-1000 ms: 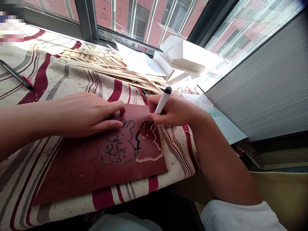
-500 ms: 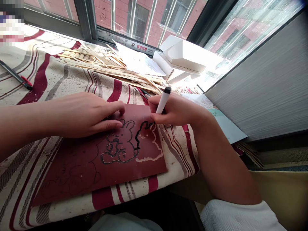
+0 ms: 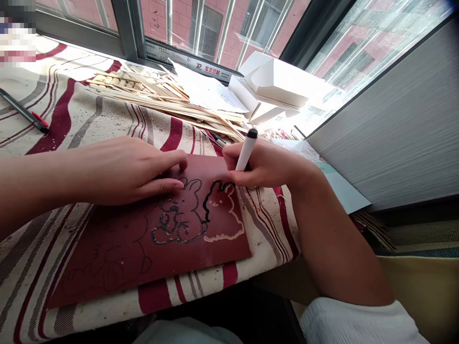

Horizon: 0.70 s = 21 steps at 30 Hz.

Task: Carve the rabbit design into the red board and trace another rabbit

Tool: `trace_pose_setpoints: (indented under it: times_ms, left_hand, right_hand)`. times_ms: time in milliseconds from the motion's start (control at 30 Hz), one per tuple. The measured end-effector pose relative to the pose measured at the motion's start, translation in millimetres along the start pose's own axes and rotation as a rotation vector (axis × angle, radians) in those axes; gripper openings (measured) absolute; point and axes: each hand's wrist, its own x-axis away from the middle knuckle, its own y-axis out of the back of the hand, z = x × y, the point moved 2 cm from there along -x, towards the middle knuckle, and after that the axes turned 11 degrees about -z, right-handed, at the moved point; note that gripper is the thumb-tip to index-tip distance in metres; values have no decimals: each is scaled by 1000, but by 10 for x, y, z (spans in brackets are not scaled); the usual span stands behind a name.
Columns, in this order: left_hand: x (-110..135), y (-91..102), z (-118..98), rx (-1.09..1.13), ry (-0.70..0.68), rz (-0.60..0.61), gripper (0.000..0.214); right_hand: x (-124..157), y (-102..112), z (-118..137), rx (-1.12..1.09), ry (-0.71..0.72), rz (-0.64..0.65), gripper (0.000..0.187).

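Note:
My left hand [image 3: 125, 172] lies flat on a dark red sheet [image 3: 222, 248], perhaps a rubber or linoleum block, and holds nothing. Two rabbit figures are drawn on the sheet, one with a black outline [image 3: 179, 212] and one [image 3: 224, 212] with a pale scratched outline and black along its top. My right hand [image 3: 265, 167] grips a white marker [image 3: 246, 150] upright. Its tip is hidden behind my fingers, just above the black line. Fainter drawn lines cover the sheet's lower left.
A striped cloth [image 3: 82, 124] covers the surface, with a black pen [image 3: 25, 112] at far left. Behind lie thin wooden strips [image 3: 172, 105], papers [image 3: 211, 93] and a white cardboard box [image 3: 276, 81]. A window runs along the back, a grey panel [image 3: 387, 124] stands right.
My right hand and the marker have shifted slightly rightward along the rabbit's top edge. The view has tilted a little. My left hand stays on the sheet.

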Motion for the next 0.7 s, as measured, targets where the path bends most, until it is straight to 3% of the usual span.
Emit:
trace_pose_setpoints:
  times_ms: [233, 467, 700]
  left_hand:
    - [13, -26, 32, -12, -40, -30, 54]
    - [0, -10, 8, -7, -30, -8, 48]
    - [-4, -17, 20, 5, 13, 9, 46]
  right_hand:
    - [7, 9, 47, 19, -61, -33, 27]
    - [11, -4, 34, -83, 9, 59, 28]
    - [8, 4, 24, -69, -44, 18, 24]
